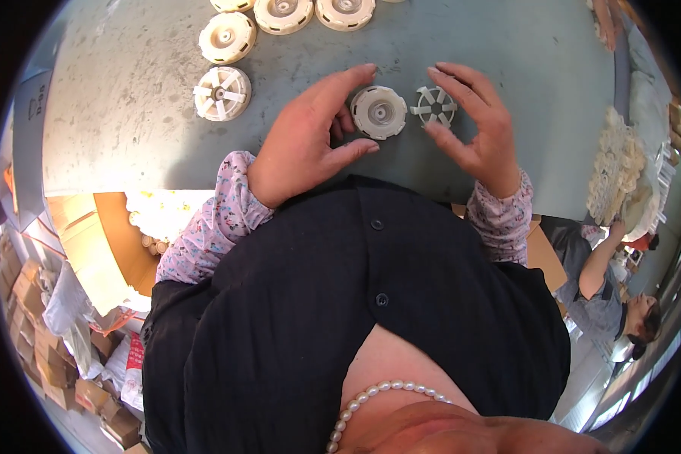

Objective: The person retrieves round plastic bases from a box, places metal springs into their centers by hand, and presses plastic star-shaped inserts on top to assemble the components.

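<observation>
My left hand [314, 121] curves around the left side of a round cream plastic wheel-shaped part [379, 113], which has a notched rim and a recessed centre. Its thumb and index finger are spread apart below and above that part. Just to the right is a smaller white spoked ring [435, 107] with short tabs. My right hand [480, 121] arches around this ring with its fingers apart. The right thumb tip overlaps the ring's lower edge; whether it presses on it is hard to tell.
On the grey table [144, 144], a round part with white spokes [222, 94] lies to the left. Several cream round parts [228, 38] line the far side. A cardboard box [102, 238] with pale pieces stands below the near left edge. At right, a co-worker [601, 284] reaches toward piled cream parts [617, 166].
</observation>
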{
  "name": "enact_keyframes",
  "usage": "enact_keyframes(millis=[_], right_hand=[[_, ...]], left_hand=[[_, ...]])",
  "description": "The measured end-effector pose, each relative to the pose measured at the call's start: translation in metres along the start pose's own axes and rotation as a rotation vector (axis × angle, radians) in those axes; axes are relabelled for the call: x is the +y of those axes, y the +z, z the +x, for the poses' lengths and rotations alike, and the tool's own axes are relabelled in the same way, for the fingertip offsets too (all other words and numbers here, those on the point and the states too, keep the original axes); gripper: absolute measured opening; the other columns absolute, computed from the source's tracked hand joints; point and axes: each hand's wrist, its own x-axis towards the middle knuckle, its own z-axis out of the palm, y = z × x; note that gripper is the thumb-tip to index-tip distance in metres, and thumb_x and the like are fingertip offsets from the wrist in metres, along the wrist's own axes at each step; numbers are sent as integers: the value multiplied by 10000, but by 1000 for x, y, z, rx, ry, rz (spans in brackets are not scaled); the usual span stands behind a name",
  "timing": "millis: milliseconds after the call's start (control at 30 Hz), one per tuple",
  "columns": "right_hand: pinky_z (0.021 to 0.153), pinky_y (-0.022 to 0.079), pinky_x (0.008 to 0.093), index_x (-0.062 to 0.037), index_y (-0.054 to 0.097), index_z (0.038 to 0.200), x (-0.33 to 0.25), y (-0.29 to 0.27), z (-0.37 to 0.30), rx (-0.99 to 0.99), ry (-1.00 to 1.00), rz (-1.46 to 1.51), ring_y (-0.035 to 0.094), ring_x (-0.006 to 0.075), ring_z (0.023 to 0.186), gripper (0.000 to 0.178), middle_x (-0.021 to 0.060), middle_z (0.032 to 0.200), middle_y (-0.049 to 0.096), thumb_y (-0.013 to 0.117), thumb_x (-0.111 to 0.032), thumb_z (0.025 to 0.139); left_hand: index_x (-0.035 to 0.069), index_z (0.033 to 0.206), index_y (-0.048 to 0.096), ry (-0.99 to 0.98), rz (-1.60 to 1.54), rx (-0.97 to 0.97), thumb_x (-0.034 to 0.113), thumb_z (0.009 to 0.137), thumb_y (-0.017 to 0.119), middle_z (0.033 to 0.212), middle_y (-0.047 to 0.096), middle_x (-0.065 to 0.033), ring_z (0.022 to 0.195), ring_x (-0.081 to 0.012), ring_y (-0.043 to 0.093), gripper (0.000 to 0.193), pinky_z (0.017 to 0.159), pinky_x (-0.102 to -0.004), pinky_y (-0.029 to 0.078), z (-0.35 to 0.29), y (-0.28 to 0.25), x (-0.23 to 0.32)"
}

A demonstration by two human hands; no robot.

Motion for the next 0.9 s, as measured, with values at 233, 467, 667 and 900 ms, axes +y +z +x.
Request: enact_keyframes(millis=[233,467,667,900], right_hand=[[999,572,412,-59,710,1390,-5,-6,-11,-106,189,6,686,336,1183,618,142,1314,689,891,-192,813],[940,601,379,-49,719,1398,-13,-7,-9,31,165,-12,716,293,1116,632,137,1343,700,816,-6,774],[1022,575,410,-47,730,1363,-39,6,17,-138,-116,153,688,338,1200,618,137,1354,695,787,39,754],[1010,571,439,-45,715,1343,-31,22,8,-124,-126,78,660,357,1189,587,126,1319,676,824,-6,767]], left_hand=[[60,1582,512,1,-25,8,41,829,895,1336,665,-90,814,-138,650,845,726,-286,573,1,0,1],[38,1521,566,42,-31,36,141,879,892,1139,668,-112,783,-171,667,727,699,-307,565,3,0,1],[34,1497,583,69,-74,53,135,939,835,1153,669,-124,791,-183,670,620,709,-314,566,0,2,1],[42,1521,586,60,7,52,13,975,741,1249,683,-103,853,-152,633,568,767,-295,548,4,6,1]])
